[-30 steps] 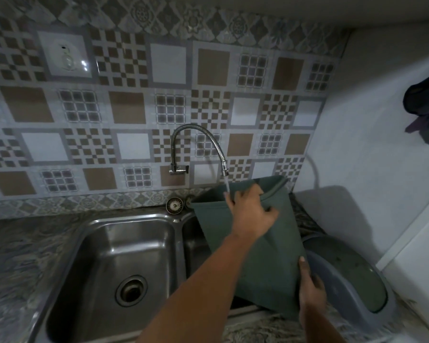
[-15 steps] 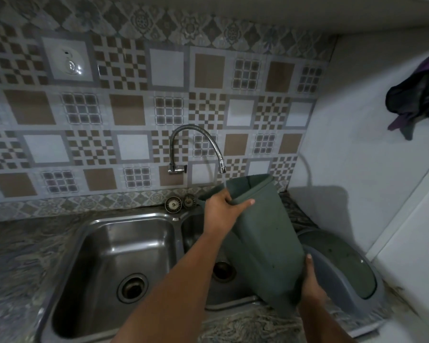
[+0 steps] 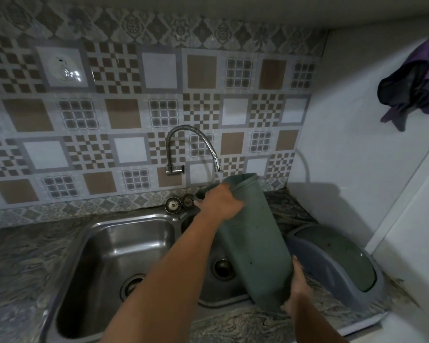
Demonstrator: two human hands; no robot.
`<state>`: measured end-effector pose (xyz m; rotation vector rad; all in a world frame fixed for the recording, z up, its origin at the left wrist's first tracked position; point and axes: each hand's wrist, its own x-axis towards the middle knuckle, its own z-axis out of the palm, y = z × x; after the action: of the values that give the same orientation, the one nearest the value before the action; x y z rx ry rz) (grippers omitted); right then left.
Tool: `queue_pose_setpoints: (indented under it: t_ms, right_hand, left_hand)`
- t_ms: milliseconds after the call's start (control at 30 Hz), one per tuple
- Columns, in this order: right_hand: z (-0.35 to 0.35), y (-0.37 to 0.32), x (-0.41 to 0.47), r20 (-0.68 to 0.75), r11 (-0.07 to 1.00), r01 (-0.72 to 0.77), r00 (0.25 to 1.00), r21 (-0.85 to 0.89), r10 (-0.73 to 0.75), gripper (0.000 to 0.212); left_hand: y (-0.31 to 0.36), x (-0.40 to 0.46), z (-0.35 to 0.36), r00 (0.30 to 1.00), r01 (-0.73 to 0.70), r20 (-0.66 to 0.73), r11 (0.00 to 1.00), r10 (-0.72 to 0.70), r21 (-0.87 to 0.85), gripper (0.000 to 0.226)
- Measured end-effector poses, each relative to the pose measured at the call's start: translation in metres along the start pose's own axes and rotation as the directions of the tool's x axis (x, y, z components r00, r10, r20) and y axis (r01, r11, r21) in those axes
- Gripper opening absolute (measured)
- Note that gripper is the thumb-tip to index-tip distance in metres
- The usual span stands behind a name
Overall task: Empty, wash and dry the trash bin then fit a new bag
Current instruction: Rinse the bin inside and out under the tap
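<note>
I hold a tall green trash bin (image 3: 255, 241) tilted over the right sink basin (image 3: 221, 268), its open mouth turned up and away toward the faucet spout (image 3: 216, 167). My left hand (image 3: 219, 203) grips the bin's rim at the top. My right hand (image 3: 298, 290) holds the bin's bottom end near the counter's front edge. The inside of the bin is hidden from me.
The bin's grey swing lid (image 3: 337, 263) lies on the counter to the right. An empty left basin (image 3: 114, 263) sits beside it, with two strainers (image 3: 180, 203) behind the sink. A dark cloth (image 3: 414, 85) hangs on the right wall.
The bin has turned so its narrow side faces me and its mouth has tipped leftward. My left hand moved left along the rim. Water no longer runs from the spout.
</note>
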<state>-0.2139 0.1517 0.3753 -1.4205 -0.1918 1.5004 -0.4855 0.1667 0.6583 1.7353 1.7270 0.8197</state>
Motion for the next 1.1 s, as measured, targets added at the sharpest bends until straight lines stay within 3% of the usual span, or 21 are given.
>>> queue_pose_setpoints:
  t_ms: [100, 133, 200, 267, 367, 467, 533, 700, 800, 900, 967, 1100]
  right_hand:
    - [0.015, 0.012, -0.016, 0.120, 0.989, 0.007, 0.992, 0.150, -0.025, 0.112]
    - [0.022, 0.011, -0.037, 0.122, 0.991, -0.004, 0.992, 0.135, -0.013, 0.105]
    - [0.041, -0.003, -0.106, 0.053, 0.997, -0.083, 0.995, 0.001, 0.082, 0.072]
    - [0.044, -0.004, -0.113, 0.007, 0.985, -0.158, 0.987, -0.064, 0.159, 0.047]
    - [0.047, 0.002, -0.109, -0.008, 0.958, -0.201, 0.979, -0.205, 0.204, 0.053]
    - [0.058, 0.008, -0.091, 0.040, 0.930, -0.124, 0.988, -0.347, 0.147, 0.049]
    - [0.073, -0.008, -0.086, 0.056, 0.904, -0.068, 0.993, -0.422, 0.101, 0.064]
    - [0.116, -0.100, -0.107, 0.253, 0.962, 0.092, 0.967, -0.255, -0.025, 0.094]
    - [0.134, -0.147, -0.123, 0.322, 0.960, 0.104, 0.947, -0.258, -0.016, 0.083]
    - [0.145, -0.156, -0.116, 0.301, 0.912, 0.058, 0.951, -0.406, 0.073, 0.047]
    - [0.152, -0.151, -0.112, 0.274, 0.897, 0.087, 0.961, -0.434, 0.040, 0.030]
    - [0.174, -0.147, -0.118, 0.253, 0.878, 0.213, 0.961, -0.429, -0.110, 0.026]
  left_hand:
    - [0.013, 0.008, 0.014, 0.987, 0.122, -0.097, 0.992, -0.126, -0.041, 0.092]
    - [0.012, 0.006, 0.016, 0.982, 0.108, -0.154, 0.994, -0.112, -0.037, 0.095]
    - [0.004, 0.003, 0.020, 0.952, 0.033, -0.303, 0.999, -0.041, -0.033, 0.081]
    - [-0.011, 0.004, 0.023, 0.927, -0.046, -0.374, 0.999, 0.031, -0.029, 0.083]
    - [-0.022, 0.008, 0.024, 0.916, -0.150, -0.384, 0.988, 0.120, -0.048, 0.082]
    - [-0.020, 0.002, 0.019, 0.894, -0.264, -0.375, 0.965, 0.244, -0.002, 0.069]
    - [-0.022, 0.000, 0.019, 0.852, -0.346, -0.413, 0.938, 0.323, 0.020, 0.064]
    - [-0.020, 0.008, 0.015, 0.746, -0.524, -0.400, 0.840, 0.532, 0.140, 0.063]
    - [-0.021, 0.012, 0.014, 0.686, -0.597, -0.346, 0.766, 0.641, 0.236, 0.066]
    - [-0.027, 0.015, 0.015, 0.660, -0.622, -0.297, 0.723, 0.691, 0.301, 0.072]
    - [-0.031, 0.015, 0.011, 0.673, -0.609, -0.278, 0.727, 0.686, 0.319, 0.072]
    - [-0.041, 0.008, 0.004, 0.792, -0.459, -0.323, 0.854, 0.519, 0.245, 0.056]
